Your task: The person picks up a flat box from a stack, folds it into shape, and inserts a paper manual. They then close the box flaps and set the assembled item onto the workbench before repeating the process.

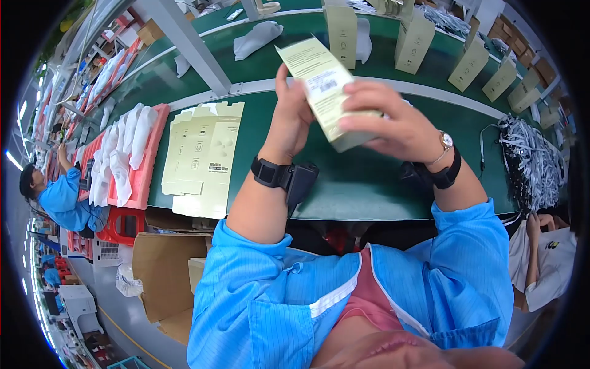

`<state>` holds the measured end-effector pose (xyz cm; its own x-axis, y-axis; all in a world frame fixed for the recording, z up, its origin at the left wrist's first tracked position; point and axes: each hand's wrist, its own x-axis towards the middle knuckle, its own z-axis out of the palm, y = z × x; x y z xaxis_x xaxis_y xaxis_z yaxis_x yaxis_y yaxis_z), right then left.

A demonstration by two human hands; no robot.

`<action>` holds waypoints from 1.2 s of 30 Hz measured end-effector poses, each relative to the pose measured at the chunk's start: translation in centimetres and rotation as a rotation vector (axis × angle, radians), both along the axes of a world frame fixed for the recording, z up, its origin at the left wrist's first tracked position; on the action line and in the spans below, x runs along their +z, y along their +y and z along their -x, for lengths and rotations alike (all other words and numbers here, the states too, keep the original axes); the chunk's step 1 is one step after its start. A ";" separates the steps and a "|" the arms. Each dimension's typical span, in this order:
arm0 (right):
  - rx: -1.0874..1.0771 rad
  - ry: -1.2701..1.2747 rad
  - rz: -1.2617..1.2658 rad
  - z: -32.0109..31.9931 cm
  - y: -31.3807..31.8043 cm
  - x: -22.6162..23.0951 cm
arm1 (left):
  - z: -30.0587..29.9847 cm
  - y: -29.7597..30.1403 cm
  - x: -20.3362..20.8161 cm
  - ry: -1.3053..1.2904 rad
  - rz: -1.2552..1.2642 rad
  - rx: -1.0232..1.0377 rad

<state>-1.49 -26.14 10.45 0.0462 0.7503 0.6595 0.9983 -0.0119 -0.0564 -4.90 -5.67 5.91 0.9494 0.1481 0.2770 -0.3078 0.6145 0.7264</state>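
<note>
A pale yellow-green cardboard box (314,69) is held tilted above the green table, with small print and a barcode label on its side. My left hand (289,114) grips its left side, the fingers partly hidden behind it. Across the right and lower part of the box lie the fingers of my right hand (390,117), closed on it. A flap stands out at the box's upper end; its inside does not show. Left of my left hand, flattened boxes (203,147) of the same colour lie stacked on the table (344,190).
At the left, a pink tray (155,144) holds several white-wrapped items. A grey bundle of cables (531,163) lies at the right. Upright boxes (415,44) stand on the far green surface beyond a metal post (190,46). An open brown carton (163,277) is below left. Other people sit at both sides.
</note>
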 end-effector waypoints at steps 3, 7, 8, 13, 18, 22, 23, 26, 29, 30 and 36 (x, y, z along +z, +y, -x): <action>-0.087 0.106 0.230 -0.9 -1.3 -1.2 | -0.3 -0.1 -0.3 0.107 -0.139 0.075; -0.347 0.356 0.350 -4.0 -4.2 -3.3 | -1.0 0.5 -0.6 0.048 -0.346 0.277; -0.393 0.410 0.385 -5.0 -4.8 -4.2 | -1.2 0.6 -0.8 0.026 -0.354 0.280; -0.463 0.628 0.554 -7.6 -5.9 -5.7 | -1.1 0.5 -0.6 -0.033 -0.384 0.309; -0.342 0.731 0.613 -8.8 -7.0 -5.0 | -0.9 0.4 -0.5 -0.040 -0.385 0.292; -0.510 0.569 0.570 -8.8 -6.9 -3.8 | -1.0 0.2 -0.7 -0.018 -0.395 0.280; -0.477 0.455 0.215 -7.9 -6.4 -2.9 | -1.0 0.1 -0.8 -0.034 -0.428 0.261; -0.365 0.208 -0.483 -5.4 -4.9 -0.7 | -0.9 -0.1 -1.0 -0.069 -0.489 0.230; -0.124 -0.094 -0.697 -4.1 -3.4 0.6 | -1.3 0.0 -1.4 -0.153 -0.788 0.245; -0.122 -0.098 -0.693 -4.0 -2.9 0.8 | -1.3 -0.1 -1.4 -0.156 -0.784 0.248; -0.178 0.034 -0.154 -4.4 -0.3 0.7 | -0.9 -0.7 -1.3 -0.159 -0.959 0.302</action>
